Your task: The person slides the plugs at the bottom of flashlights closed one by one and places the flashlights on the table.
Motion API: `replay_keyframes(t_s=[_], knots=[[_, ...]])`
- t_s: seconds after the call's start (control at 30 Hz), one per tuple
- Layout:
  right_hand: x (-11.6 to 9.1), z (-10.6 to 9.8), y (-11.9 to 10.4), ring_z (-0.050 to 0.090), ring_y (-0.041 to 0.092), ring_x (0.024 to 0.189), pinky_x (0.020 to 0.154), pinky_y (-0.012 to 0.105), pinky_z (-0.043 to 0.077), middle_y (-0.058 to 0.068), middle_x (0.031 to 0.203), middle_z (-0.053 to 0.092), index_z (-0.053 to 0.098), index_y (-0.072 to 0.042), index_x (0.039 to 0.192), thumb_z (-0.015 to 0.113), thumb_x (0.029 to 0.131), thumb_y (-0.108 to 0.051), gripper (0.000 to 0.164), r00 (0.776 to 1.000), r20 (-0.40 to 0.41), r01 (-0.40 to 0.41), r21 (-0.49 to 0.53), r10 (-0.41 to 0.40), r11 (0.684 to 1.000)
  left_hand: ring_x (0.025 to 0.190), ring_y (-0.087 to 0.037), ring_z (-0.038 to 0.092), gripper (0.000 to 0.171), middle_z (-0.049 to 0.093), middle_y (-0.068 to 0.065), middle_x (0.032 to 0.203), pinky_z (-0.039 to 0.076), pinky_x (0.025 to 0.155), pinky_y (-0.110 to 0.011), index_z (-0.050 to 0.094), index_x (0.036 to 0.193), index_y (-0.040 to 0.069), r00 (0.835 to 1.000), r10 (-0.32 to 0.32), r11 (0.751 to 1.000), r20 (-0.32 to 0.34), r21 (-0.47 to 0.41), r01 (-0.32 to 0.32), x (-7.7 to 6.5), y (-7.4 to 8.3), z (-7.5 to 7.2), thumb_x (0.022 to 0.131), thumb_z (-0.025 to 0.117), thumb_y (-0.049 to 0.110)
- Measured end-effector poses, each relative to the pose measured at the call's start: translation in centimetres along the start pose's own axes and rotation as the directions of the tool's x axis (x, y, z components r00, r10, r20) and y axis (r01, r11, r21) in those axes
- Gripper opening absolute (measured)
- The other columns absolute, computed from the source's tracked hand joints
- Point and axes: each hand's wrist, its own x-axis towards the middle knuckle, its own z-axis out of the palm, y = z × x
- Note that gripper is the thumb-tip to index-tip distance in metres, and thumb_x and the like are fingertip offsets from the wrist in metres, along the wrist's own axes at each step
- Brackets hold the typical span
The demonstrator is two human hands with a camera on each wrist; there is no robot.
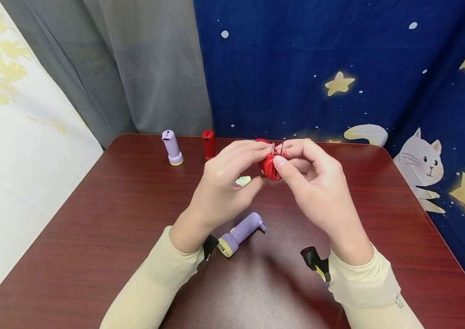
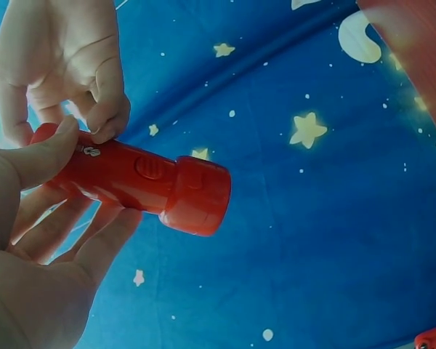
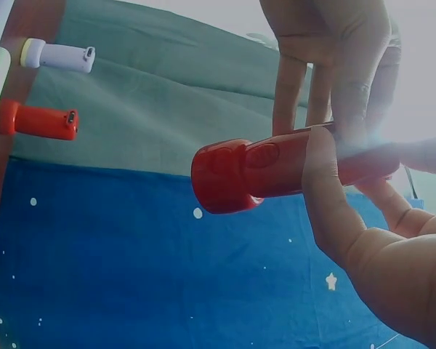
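Above the table, both hands hold a red flashlight [image 1: 271,170], its tail end towards the head camera. Two thin metal prongs [image 1: 273,149] stand up from that end. My left hand [image 1: 228,178] grips the body, thumb on one side and fingers on the other, as the left wrist view shows. With thumb and fingers, my right hand [image 1: 319,183] pinches the tail end beside the prongs. The wide head of the red flashlight [image 2: 196,196] points away, its oval switch [image 3: 262,155] uncovered. Some fingertips are hidden behind the flashlight.
A purple flashlight [image 1: 242,230] lies on the brown table [image 1: 92,237] below the hands, its plug folded out. Further back stand a lilac flashlight [image 1: 172,148] and a second red flashlight [image 1: 208,145]. A pale green object [image 1: 243,181] is partly hidden behind the left hand.
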Motion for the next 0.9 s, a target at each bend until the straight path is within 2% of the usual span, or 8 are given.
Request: replay_keyframes(t_s=[0.37, 0.9], knots=[[-0.24, 0.08, -0.24, 0.077, 0.010, 0.101, 0.089, 0.023, 0.064, 0.005, 0.124, 0.067, 0.069, 0.002, 0.115, 0.067, 0.101, -0.005, 0.015, 0.999, 0.028, 0.021, 0.048, -0.023, 0.999, 0.116, -0.030, 0.073, 0.032, 0.078, -0.020, 0.118, 0.060, 0.104, -0.034, 0.076, 0.115, -0.007, 0.999, -0.016, 1.000, -0.033, -0.002, 0.016, -0.16, -0.04, 0.18, 0.084, 0.078, -0.009], [-0.46, 0.45, -0.08, 0.074, 0.013, 0.097, 0.091, 0.024, 0.063, 0.001, 0.128, 0.062, 0.064, 0.004, 0.122, 0.067, 0.101, -0.001, 0.022, 0.994, 0.064, 0.084, 0.028, -0.086, 0.996, 0.113, -0.029, 0.073, 0.024, 0.079, -0.019, 0.115, 0.061, 0.102, -0.034, 0.076, 0.106, -0.005, 0.995, -0.029, 0.999, -0.095, -0.026, 0.027, -0.15, 0.12, 0.61, 0.083, 0.083, -0.006]])
